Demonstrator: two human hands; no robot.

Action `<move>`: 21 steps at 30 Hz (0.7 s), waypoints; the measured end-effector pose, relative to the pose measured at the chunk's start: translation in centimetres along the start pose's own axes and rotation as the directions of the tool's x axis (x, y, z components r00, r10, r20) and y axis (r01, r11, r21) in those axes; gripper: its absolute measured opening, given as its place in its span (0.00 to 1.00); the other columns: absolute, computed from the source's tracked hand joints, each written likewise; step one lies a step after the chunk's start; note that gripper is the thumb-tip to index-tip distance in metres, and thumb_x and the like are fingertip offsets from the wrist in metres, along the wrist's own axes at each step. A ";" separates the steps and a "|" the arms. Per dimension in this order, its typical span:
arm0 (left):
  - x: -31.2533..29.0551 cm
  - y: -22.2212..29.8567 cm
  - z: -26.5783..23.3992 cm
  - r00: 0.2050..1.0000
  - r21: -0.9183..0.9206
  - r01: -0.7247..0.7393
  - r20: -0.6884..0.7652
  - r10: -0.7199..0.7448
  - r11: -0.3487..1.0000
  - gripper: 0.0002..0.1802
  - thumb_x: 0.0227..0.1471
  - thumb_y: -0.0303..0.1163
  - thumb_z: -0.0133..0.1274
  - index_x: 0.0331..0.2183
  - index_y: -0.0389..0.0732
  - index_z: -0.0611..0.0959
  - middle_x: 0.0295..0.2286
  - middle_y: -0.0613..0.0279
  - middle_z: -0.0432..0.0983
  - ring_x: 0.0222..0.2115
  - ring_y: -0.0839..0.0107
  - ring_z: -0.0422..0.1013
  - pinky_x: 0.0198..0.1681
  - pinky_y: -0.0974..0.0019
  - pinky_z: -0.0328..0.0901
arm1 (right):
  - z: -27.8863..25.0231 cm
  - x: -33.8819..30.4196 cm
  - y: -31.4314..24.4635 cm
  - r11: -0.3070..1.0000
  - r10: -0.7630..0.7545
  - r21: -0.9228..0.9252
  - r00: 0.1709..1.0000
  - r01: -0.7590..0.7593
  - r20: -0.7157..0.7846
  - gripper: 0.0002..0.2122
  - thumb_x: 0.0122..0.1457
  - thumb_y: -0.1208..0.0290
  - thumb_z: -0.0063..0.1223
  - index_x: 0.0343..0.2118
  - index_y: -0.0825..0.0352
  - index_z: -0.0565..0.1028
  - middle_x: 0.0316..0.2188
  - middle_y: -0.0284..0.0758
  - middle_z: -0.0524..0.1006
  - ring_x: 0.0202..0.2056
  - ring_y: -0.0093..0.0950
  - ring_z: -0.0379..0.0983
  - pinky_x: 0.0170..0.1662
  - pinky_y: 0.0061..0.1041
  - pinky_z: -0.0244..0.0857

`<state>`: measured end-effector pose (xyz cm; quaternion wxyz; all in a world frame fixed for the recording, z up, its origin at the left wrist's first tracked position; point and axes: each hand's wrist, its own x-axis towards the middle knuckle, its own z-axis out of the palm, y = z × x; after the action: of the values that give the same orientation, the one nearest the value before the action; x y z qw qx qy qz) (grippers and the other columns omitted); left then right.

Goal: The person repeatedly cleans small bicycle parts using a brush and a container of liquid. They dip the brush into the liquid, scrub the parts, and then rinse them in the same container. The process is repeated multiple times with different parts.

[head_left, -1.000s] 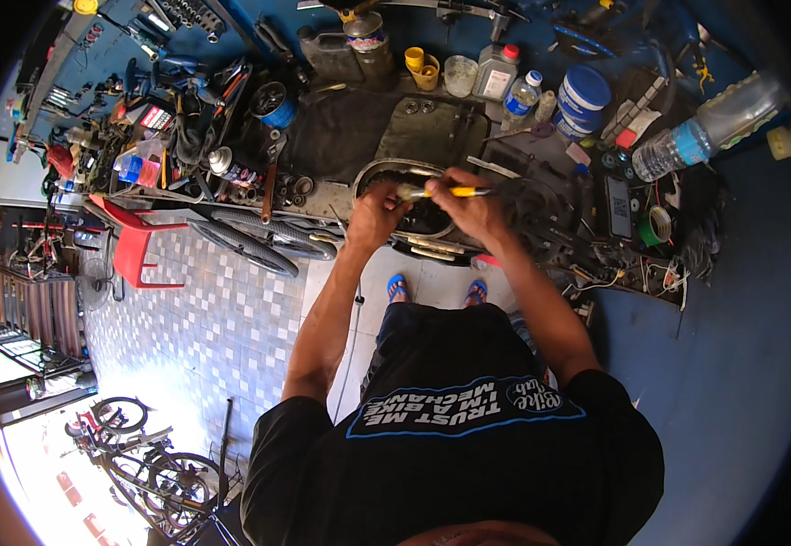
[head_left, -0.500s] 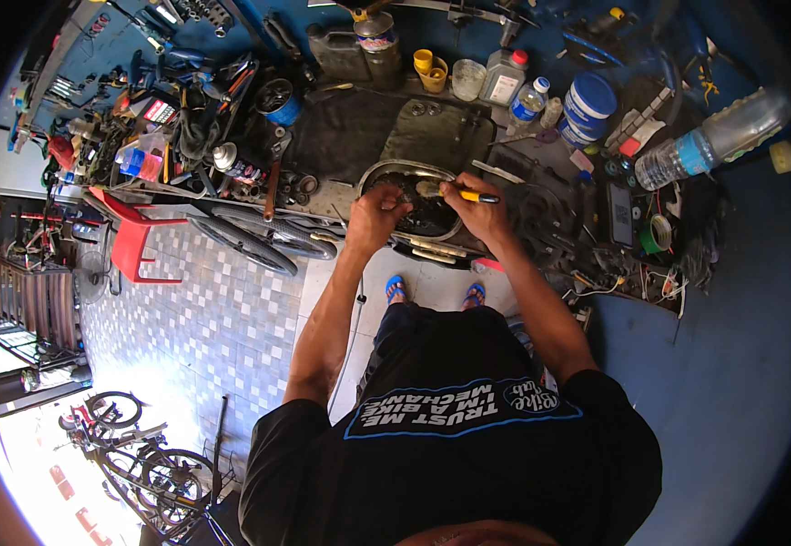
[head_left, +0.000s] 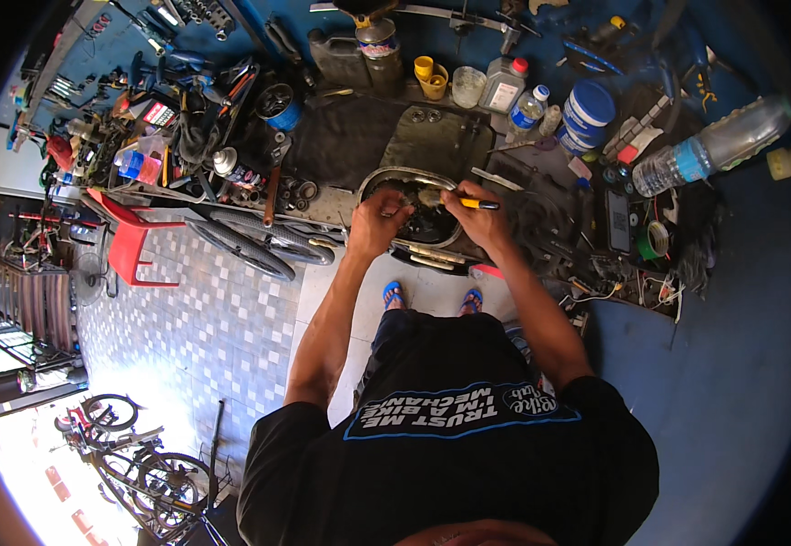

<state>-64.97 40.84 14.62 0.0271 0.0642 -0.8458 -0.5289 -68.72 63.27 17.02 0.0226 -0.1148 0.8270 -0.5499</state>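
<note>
Both hands shifted slightly, right hand (head_left: 471, 211) brushing part, left hand (head_left: 379, 218) gripping

1 head-worn fisheye view looks steeply down from above the person's shoulders. It faces the cluttered surface (head_left: 341, 136) at the far side, with the tiled floor (head_left: 223, 318) below left; edges bend.

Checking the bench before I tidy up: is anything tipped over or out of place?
One thing: the clear plastic water bottle with a blue label lies on its side at the bench's right end, while the other bottles by the wall stand upright. No spill shows.
</note>
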 end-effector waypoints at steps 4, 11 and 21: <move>0.4 -1.4 0.4 0.995 -0.091 -0.094 -0.033 0.091 0.991 0.17 0.51 0.31 0.68 0.40 0.34 0.80 0.32 0.52 0.82 0.35 0.62 0.81 0.38 0.59 0.73 | -0.6 -1.7 1.3 0.978 -0.135 -0.128 0.971 0.162 0.198 0.14 0.58 0.60 0.66 0.31 0.67 0.77 0.27 0.40 0.82 0.30 0.37 0.81 0.33 0.33 0.71; 0.6 -0.8 0.3 0.979 0.105 -0.200 -0.015 0.202 0.974 0.17 0.48 0.27 0.68 0.40 0.33 0.82 0.31 0.52 0.79 0.27 0.60 0.75 0.33 0.58 0.70 | -0.6 -1.0 1.3 0.982 -0.041 -0.179 0.994 0.058 0.098 0.13 0.60 0.60 0.64 0.31 0.66 0.77 0.27 0.40 0.81 0.30 0.31 0.81 0.32 0.32 0.70; 0.7 -0.6 0.1 0.985 0.075 -0.169 0.000 0.170 0.983 0.18 0.45 0.28 0.71 0.40 0.34 0.85 0.28 0.52 0.78 0.28 0.59 0.75 0.34 0.58 0.70 | 0.2 0.7 -1.3 0.995 -0.090 0.052 0.995 0.088 0.040 0.17 0.66 0.54 0.58 0.35 0.68 0.79 0.23 0.35 0.78 0.26 0.23 0.74 0.31 0.26 0.67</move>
<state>-65.59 40.53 14.02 0.0725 -0.0053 -0.8674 -0.4923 -69.13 62.50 18.16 0.0183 -0.1624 0.8062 -0.5686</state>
